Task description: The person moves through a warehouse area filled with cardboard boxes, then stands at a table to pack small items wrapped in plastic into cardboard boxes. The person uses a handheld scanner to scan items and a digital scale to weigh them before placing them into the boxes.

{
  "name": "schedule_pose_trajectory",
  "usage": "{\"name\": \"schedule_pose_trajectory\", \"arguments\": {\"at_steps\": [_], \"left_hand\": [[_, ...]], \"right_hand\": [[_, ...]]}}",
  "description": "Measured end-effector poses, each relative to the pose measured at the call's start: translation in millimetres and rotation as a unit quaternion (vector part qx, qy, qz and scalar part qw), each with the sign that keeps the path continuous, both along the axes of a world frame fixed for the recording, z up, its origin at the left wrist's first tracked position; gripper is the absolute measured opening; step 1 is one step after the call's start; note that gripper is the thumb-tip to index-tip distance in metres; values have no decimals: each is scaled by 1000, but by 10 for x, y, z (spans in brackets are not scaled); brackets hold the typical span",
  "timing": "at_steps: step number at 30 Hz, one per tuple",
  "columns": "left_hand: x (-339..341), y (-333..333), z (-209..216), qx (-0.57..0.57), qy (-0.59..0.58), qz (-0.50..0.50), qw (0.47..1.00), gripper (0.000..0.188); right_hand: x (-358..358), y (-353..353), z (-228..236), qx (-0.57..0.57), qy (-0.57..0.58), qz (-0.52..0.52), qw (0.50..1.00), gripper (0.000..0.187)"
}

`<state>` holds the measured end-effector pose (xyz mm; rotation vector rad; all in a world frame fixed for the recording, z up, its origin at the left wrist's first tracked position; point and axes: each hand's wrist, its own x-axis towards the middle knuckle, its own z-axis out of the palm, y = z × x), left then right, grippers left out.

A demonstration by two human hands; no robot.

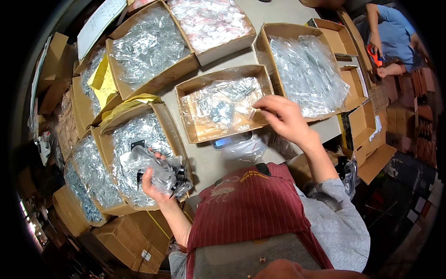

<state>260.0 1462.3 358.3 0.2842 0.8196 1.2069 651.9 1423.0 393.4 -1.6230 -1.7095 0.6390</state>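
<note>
My left hand (155, 183) grips a clear plastic bag (157, 168) with black bracket-like parts in it, above a box of bagged metal hardware (141, 125). My right hand (285, 118) is over the right side of the middle cardboard box (204, 135), thumb and fingers drawn together. Whatever may be between those fingertips is too small to name. Inside that box lie clear bags of small metal hardware (223, 111). Just in front of it a scale (226, 141) with a blue display is partly covered by an empty-looking clear bag (246, 149).
Open boxes of clear bags (148, 44) stand at the back left, and small white packets (209, 23) fill another. A box of flat clear bags (302, 69) is at the right. Beyond it, another person (395, 37) holds an orange-red tool (374, 56).
</note>
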Motion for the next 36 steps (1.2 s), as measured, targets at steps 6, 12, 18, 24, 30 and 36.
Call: {"name": "schedule_pose_trajectory", "arguments": {"at_steps": [6, 12, 18, 24, 30, 36], "left_hand": [[2, -1, 15, -2, -9, 0, 1000, 66], [33, 2, 53, -5, -24, 7, 1000, 65], [47, 12, 58, -19, -25, 11, 999, 63], [88, 22, 43, -36, 24, 43, 998, 62], [93, 35, 53, -31, 1, 29, 999, 63], [82, 28, 60, -37, 3, 33, 999, 61]], "right_hand": [[-313, 355, -393, -147, -305, 61, 939, 38], [-191, 566, -567, -233, -246, 95, 936, 30], [-199, 537, -397, -288, -156, 170, 929, 31], [-197, 610, -487, -275, 68, 213, 935, 54], [-300, 691, -401, -290, 46, 227, 929, 65], [-324, 621, -321, -212, -13, 149, 966, 28]]}}
